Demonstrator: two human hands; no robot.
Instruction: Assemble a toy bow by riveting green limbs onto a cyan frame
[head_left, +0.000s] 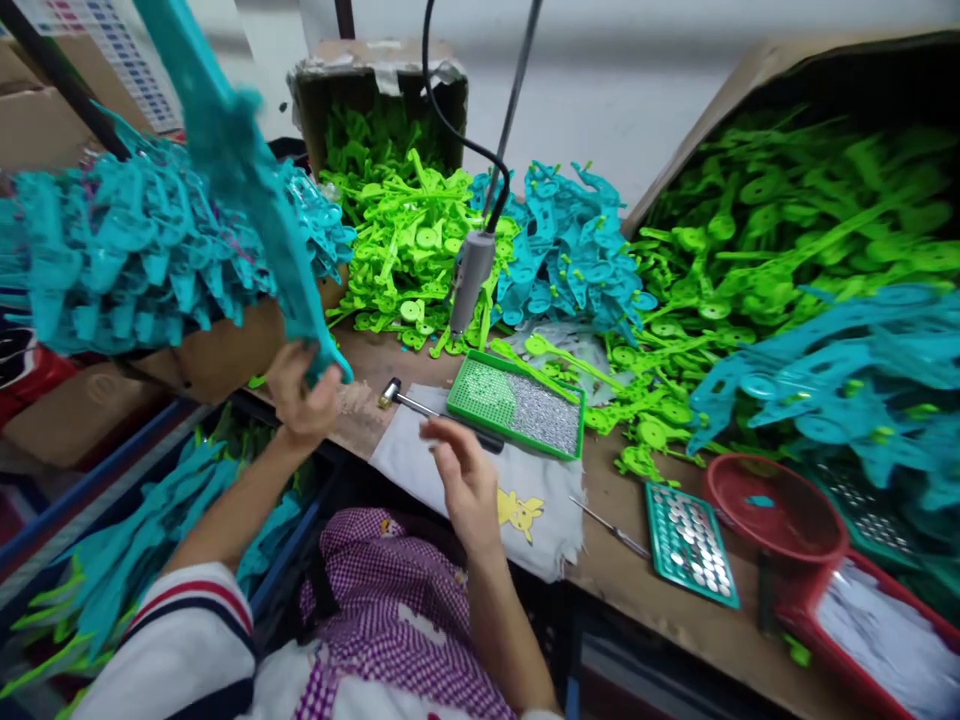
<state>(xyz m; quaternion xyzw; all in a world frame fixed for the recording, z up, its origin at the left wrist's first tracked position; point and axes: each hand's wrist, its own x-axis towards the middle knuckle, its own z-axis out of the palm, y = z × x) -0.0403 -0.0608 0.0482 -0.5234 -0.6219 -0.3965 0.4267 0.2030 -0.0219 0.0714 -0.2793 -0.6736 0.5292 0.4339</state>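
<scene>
My left hand (304,395) is closed around the lower end of a long teal plastic part (262,200), raised above the left side of the bench and slightly blurred. Over a grey cloth (412,455), my right hand (471,490) is empty, its fingers loosely bent and apart. Just beyond it lies a small hammer (416,404), with part of its handle near my fingertips. Behind the hammer a green tray (517,440) holds many small metal pieces. An electric screwdriver (472,285) hangs point down above the back of the bench.
Lime green parts (412,240) and teal parts (570,250) are heaped along the back. More teal parts (120,250) are stacked at left. To the right are a thin screwdriver (611,525), a tray of silver discs (694,545), a red bowl (772,505) and a red bin (817,610).
</scene>
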